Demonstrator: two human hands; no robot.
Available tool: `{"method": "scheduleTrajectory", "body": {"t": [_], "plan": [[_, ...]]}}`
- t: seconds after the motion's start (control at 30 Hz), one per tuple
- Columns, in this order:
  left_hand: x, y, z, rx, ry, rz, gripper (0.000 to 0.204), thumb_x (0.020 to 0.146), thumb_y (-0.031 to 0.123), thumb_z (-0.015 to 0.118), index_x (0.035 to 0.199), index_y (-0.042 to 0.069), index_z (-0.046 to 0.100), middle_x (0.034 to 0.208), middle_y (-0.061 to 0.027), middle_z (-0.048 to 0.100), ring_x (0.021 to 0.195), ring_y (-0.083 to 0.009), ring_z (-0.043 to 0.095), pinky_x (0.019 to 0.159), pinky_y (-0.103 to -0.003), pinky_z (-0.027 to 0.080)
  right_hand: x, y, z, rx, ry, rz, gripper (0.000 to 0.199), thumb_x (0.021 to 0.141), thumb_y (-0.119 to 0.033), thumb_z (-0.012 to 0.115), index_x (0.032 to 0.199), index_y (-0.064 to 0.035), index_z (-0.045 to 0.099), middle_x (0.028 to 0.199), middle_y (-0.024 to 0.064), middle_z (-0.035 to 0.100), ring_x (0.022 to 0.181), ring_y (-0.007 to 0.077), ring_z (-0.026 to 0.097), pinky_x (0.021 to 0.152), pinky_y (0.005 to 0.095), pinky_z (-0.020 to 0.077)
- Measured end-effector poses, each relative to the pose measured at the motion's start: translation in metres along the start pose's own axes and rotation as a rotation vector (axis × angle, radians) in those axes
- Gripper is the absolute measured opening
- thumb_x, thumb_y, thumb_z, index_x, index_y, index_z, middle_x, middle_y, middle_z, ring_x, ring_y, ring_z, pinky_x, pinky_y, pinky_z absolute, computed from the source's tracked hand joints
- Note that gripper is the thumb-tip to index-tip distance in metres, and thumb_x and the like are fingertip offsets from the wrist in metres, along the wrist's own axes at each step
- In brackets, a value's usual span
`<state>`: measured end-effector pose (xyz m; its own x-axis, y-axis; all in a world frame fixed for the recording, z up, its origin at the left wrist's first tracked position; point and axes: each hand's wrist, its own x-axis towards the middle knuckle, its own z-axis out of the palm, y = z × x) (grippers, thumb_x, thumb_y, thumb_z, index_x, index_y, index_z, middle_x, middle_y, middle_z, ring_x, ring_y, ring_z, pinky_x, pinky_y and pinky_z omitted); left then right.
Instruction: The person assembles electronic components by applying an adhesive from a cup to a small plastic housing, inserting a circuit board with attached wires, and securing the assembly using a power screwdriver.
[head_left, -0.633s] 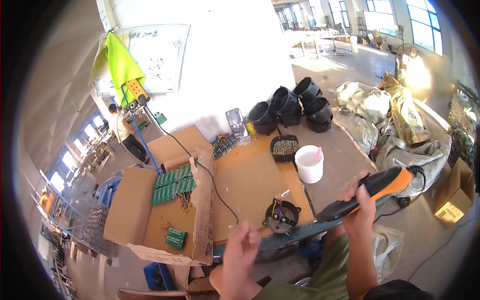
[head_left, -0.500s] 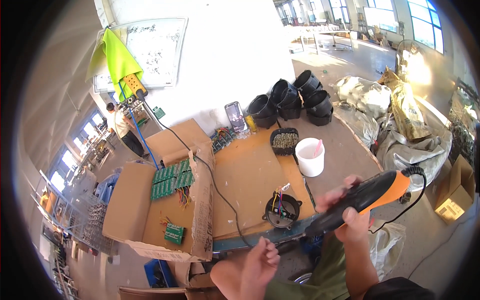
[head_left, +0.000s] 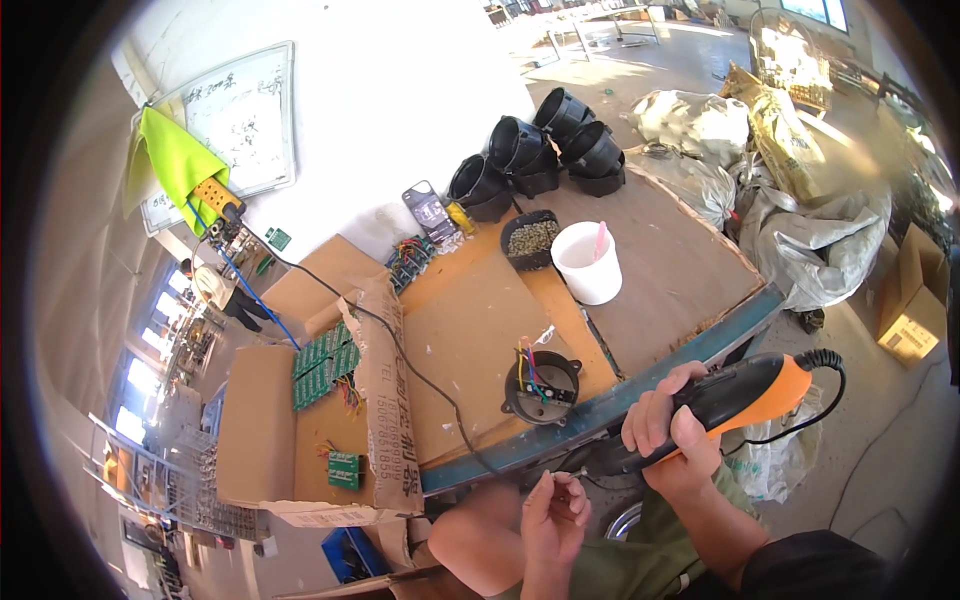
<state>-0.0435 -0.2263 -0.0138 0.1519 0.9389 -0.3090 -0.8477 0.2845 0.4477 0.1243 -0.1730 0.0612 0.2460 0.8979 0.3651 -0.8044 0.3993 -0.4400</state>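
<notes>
My right hand [head_left: 690, 450] is wrapped round a black and orange electric screwdriver [head_left: 742, 396], whose tip points left and slightly down beyond the table's front edge. Close to that tip, the fingers of my left hand [head_left: 553, 520] are pinched together. Whatever they hold, if anything, is too small to make out. On the table just beyond both hands sits a round black housing [head_left: 566, 376] with coloured wires rising from it. Neither hand touches it.
A cardboard box [head_left: 255, 430] with green circuit boards [head_left: 325, 365] stands left. Farther back are a white tub [head_left: 588, 268], a black tray of small screws [head_left: 530, 240], a phone [head_left: 428, 212] and stacked black housings [head_left: 520, 150]. A dark cable [head_left: 400, 345] crosses the box and table.
My view has turned, shifting the table contents leftward and up. The screwdriver's tip has come close to my left fingers. My right hand keeps its grip on the screwdriver.
</notes>
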Motion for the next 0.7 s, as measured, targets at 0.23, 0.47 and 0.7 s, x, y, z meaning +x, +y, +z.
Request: {"method": "scheduleTrajectory", "body": {"t": [0.23,0.47,0.7], "plan": [[-0.005,0.000,0.001,0.194,0.054,0.093,0.025,0.099,0.021,0.052,0.097,0.000,0.065,0.085,-0.0119,0.061,0.065,-0.0173,0.049,0.051,-0.027,0.041,-0.002,-0.008,0.003,0.007,0.028,0.005,0.036,0.089,-0.022,0.066,0.110,-0.0065,0.042,0.066,0.0043,0.050,0.059,0.0158,0.051,0.060,0.0330,0.0459],[-0.002,-0.008,0.003,0.050,-0.201,0.049,0.017,0.101,0.014,0.054,0.102,0.000,0.064,0.087,-0.0125,0.063,0.065,-0.0165,0.051,0.052,-0.026,0.042,-0.002,-0.015,0.002,0.002,0.031,-0.011,0.037,0.089,-0.025,0.068,0.111,-0.0080,0.043,0.068,0.0021,0.048,0.061,0.0146,0.050,0.061,0.0326,0.0454],[-0.004,-0.015,0.016,0.175,-0.111,0.103,0.019,0.100,0.011,0.056,0.111,-0.001,0.065,0.091,-0.0129,0.065,0.070,-0.0169,0.057,0.054,-0.027,0.047,-0.003,-0.023,-0.001,-0.017,0.037,-0.028,0.036,0.090,-0.027,0.067,0.112,-0.0107,0.043,0.069,0.0008,0.047,0.063,0.0138,0.050,0.063,0.0321,0.0452]]}}
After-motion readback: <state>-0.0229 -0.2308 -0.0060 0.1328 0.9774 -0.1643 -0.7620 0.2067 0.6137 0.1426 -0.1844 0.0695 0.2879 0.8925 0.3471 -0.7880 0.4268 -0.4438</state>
